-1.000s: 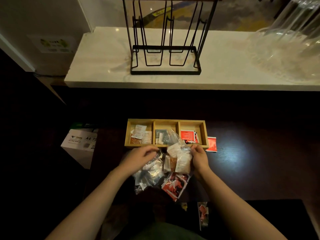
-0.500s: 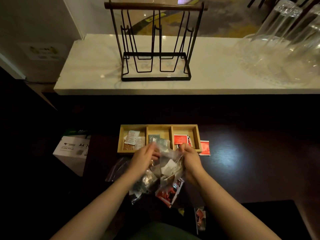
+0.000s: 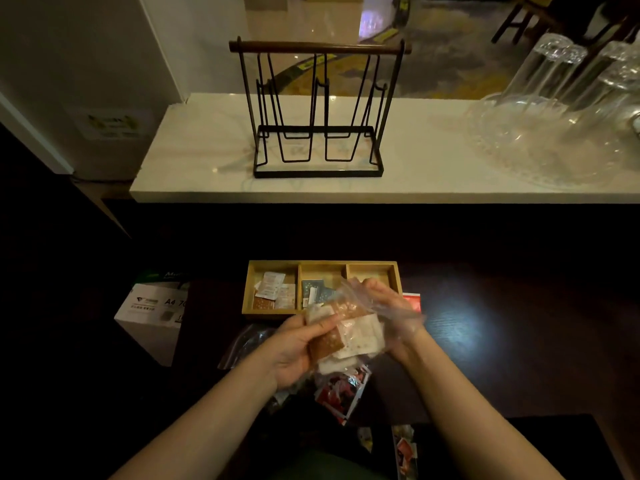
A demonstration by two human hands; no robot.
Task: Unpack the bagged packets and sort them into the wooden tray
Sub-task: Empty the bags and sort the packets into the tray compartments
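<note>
Mid-unpack here: left hand (image 3: 294, 351) is pinching a stack of white and brown packets (image 3: 341, 336) while the right hand (image 3: 388, 306) grips the clear bag (image 3: 367, 299) around them, both held just in front of the wooden tray (image 3: 249, 289). Next up, I'd guess, is sliding the stack free and dropping it into the left compartment with the matching ones.

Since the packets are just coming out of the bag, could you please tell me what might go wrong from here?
The left hand pinches a loose stack of packets above the dark table; some could slip and mix with the red packets below. The clear bag over the right hand hides the tray's right compartment, so a packet may land in the wrong one.
</note>
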